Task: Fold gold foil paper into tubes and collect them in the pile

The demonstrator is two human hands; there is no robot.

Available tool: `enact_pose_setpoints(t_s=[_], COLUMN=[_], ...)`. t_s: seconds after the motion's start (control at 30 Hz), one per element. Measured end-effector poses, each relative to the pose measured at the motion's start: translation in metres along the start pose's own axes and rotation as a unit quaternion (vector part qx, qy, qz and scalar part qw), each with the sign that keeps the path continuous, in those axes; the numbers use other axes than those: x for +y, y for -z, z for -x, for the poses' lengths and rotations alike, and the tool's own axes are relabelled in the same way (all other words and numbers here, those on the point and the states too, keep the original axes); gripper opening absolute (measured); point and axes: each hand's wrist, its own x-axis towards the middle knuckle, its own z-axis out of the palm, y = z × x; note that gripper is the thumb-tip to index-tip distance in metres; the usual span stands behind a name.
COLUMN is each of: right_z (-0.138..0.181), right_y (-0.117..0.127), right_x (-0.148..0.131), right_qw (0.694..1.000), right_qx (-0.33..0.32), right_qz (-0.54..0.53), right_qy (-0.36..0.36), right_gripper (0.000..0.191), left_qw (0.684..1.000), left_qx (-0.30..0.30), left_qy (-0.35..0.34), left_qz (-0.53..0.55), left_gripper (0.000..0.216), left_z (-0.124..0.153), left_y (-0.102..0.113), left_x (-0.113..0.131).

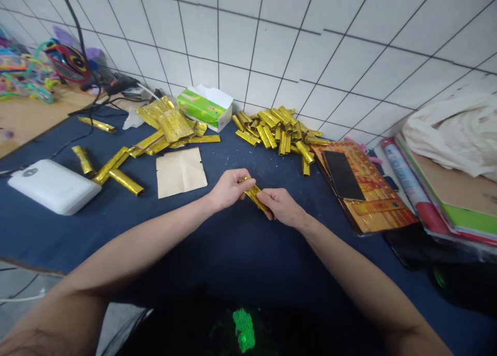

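Two arms [155,232]; two hands [230,189]; one gold strip [254,194]

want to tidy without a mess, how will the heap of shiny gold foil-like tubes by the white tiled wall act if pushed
The heap of shiny gold foil-like tubes would probably slide apart, since pieces lie loosely crossed. They are likely light and easily crushed: some open ends look hollow. Rolling seems less likely, as many sides look flattened.

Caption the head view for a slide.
Left hand and right hand hold a gold strip over a dark blue surface, a heap of gold pieces by the tiled wall.
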Motion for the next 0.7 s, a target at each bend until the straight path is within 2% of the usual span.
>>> enact_pose_setpoints(t_s=[0.2,0.33,0.4,0.47,0.57,0.63,0.7], right_z=[-0.001,-0.001,-0.002,-0.005,-0.011,-0.013,-0.013], right_y=[-0.001,-0.002,0.001,0.007,0.017,0.022,0.023], right_x=[0.001,0.001,0.004,0.01,0.019,0.024,0.024], right_qw=[1.0,0.999,0.997,0.989,0.967,0.961,0.962], right_qx=[0.02,0.04,0.076,0.144,0.247,0.272,0.27], right_qz=[-0.003,-0.002,-0.016,-0.04,-0.062,-0.049,-0.03], right_qy=[-0.002,0.008,0.003,-0.005,-0.005,0.008,0.021], right_gripper=[0.036,0.037,0.037,0.037,0.036,0.035,0.034], left_qw=[0.999,0.999,0.999,0.999,0.992,0.983,0.976], left_qx=[0.042,0.035,0.022,-0.01,-0.095,-0.144,-0.179], left_qy=[0.002,0.021,0.031,0.045,0.083,0.103,0.111], left_qz=[0.021,0.027,0.028,0.013,-0.027,-0.047,-0.051], left_gripper=[0.024,0.029,0.03,0.028,0.019,0.016,0.016], left_z=[-0.005,-0.006,-0.006,-0.006,-0.003,0.0,0.002], left_y=[0.012,0.016,0.018,0.017,0.012,0.008,0.005], left_x=[0.0,-0.002,-0.001,-0.001,-0.001,-0.002,-0.001])
